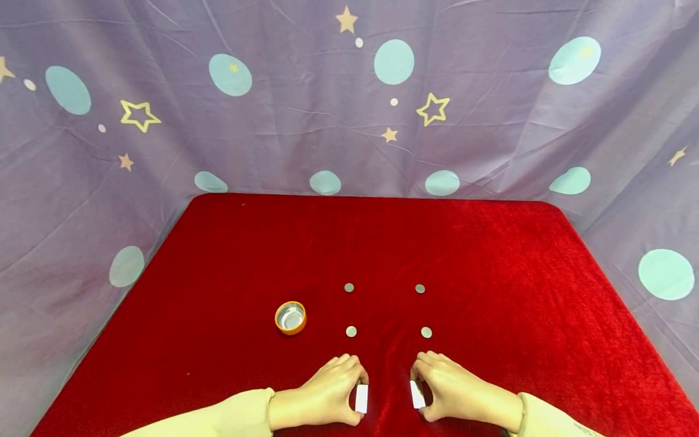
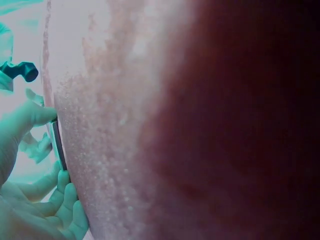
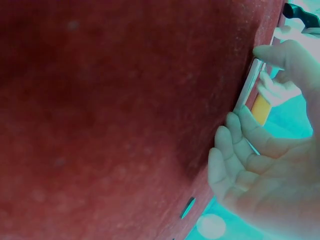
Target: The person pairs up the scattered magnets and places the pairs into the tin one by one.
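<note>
Near the front of the red cloth, my left hand (image 1: 327,391) pinches a small white flat block (image 1: 361,399) between thumb and fingertips. Facing it, my right hand (image 1: 461,391) holds a second white flat block (image 1: 417,394) the same way. A gap of red cloth separates the two blocks. Seen from the left wrist, the block (image 2: 58,145) looks thin and stands close to the cloth. From the right wrist, the other block (image 3: 247,87) spans from thumb to fingertips at the cloth. Several small silvery discs, one of them (image 1: 426,332) ahead of my right hand, lie flat beyond the hands.
A small metal bowl with an orange outside (image 1: 290,318) stands left of the discs. The red cloth (image 1: 491,255) covers the whole table. Purple curtains (image 1: 284,121) with stars and dots hang behind it and along both sides.
</note>
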### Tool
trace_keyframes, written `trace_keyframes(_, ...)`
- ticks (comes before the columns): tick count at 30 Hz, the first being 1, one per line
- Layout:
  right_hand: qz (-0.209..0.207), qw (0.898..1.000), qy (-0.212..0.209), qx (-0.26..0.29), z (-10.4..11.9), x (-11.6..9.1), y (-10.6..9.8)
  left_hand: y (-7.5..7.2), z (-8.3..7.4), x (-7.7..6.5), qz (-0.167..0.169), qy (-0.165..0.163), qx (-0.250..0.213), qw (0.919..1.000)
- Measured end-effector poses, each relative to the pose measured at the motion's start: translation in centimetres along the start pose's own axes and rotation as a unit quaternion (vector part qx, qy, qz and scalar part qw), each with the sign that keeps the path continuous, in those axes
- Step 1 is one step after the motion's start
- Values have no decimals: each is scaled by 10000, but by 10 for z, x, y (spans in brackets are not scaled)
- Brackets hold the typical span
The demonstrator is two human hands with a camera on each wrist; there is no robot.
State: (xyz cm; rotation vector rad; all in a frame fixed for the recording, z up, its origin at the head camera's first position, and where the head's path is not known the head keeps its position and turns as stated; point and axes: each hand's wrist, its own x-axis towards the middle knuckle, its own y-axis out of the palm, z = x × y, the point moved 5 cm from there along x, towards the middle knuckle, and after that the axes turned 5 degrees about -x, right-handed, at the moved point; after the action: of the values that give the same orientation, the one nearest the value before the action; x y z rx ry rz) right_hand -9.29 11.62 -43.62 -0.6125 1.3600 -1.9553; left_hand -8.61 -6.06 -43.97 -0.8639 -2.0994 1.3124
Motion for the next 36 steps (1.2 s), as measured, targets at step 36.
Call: trace_keyframes(36,33,9998,113,-139,25,26,9,4,-7,15,283,-171,-4,9995)
